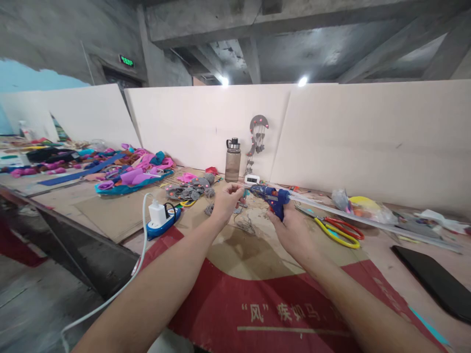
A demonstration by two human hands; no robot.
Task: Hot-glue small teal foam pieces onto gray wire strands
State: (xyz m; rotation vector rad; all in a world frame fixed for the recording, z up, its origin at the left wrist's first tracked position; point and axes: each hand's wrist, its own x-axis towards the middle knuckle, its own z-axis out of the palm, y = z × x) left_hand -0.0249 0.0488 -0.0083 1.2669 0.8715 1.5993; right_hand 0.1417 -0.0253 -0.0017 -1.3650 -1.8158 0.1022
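Observation:
My right hand (289,220) is wrapped round the grip of a blue glue gun (270,192), its nozzle pointing left. A long clear glue stick (331,208) runs out of the gun's back to the right. My left hand (228,198) is closed in a pinch close to the nozzle; what its fingertips hold is too small to make out. Below and between the hands, thin grey string (246,226) lies loose on the cardboard (265,257). Left of my left hand is a pile of grey felt pieces (191,189) with small pink dots.
A water bottle (232,161) and small digital clock (252,179) stand at the back, near a grey moon-shaped hanging ornament (259,128). Scissors (336,233) and a phone (432,279) lie right. Left are a power strip (164,223), white cable (144,235) and colourful fabric (138,171).

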